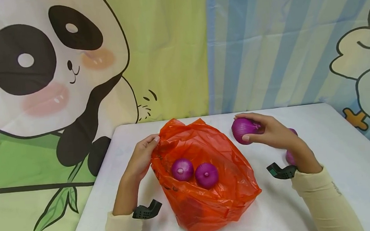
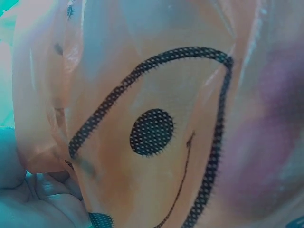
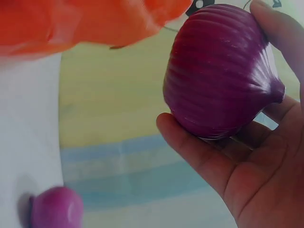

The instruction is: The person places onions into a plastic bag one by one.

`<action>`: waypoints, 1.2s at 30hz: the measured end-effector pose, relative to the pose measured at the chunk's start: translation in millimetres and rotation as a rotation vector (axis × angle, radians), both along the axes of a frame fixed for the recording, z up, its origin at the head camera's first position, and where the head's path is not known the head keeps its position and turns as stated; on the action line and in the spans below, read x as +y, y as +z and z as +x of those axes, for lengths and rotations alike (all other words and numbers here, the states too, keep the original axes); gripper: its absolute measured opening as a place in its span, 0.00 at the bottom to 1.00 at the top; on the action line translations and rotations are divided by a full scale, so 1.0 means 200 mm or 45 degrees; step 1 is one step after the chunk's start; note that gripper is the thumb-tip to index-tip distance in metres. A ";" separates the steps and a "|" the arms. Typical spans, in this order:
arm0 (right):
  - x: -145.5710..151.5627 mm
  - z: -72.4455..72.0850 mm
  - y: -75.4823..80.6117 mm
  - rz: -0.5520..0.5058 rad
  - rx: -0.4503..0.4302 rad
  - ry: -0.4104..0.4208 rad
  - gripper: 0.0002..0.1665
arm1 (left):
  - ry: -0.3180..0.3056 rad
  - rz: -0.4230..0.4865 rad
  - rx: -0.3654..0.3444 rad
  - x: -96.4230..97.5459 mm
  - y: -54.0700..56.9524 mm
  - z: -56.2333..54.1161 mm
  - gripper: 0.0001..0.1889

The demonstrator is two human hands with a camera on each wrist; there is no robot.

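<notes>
My left hand (image 1: 141, 158) pinches the left rim of a translucent red plastic bag (image 1: 212, 211), which stands with its mouth wide. Inside it lie two purple onions, a left onion (image 1: 182, 169) and a right onion (image 1: 207, 175), side by side. Up to the right of the bag, above the table, my right hand (image 1: 279, 133) grips a third red onion (image 3: 213, 71) between thumb and fingers, its stem end towards the palm. In the left wrist view the bag's thin wall (image 2: 118, 180) with black printed lines fills most of the picture, and curled fingers (image 2: 42, 194) show at lower left.
Behind my right wrist, more purple onions lie partly hidden on the white table (image 1: 347, 146); a lower onion (image 1: 290, 158) peeks out there. One onion (image 3: 57, 208) shows in the right wrist view. A printed panda curtain (image 1: 167, 51) hangs behind the table.
</notes>
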State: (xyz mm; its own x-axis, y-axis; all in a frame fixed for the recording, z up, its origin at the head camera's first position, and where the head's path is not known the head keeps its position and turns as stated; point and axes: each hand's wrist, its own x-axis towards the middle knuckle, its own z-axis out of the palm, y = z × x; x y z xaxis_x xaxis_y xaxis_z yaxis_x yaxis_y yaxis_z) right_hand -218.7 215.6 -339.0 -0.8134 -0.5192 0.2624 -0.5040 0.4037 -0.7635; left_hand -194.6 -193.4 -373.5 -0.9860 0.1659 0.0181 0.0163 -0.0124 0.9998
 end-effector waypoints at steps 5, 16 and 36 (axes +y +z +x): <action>-0.07 0.02 0.04 -0.093 0.026 0.084 0.39 | 0.006 -0.015 0.003 0.00 0.00 0.00 0.23; -0.24 0.08 0.09 -0.248 0.009 0.355 0.38 | -0.001 -0.022 -0.008 0.01 0.01 0.00 0.23; -0.47 0.05 -0.05 0.043 -0.191 0.461 0.35 | 0.004 -0.030 -0.014 0.00 0.00 -0.01 0.23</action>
State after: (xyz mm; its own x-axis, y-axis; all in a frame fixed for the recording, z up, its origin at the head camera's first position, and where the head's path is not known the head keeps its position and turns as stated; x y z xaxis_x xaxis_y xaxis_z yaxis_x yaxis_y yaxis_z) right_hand -209.5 122.5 -349.8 -0.6041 -0.7859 0.1324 -0.5023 0.2465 -0.8288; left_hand -196.3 -193.0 -373.0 -0.9866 0.1633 0.0033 0.0052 0.0115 0.9999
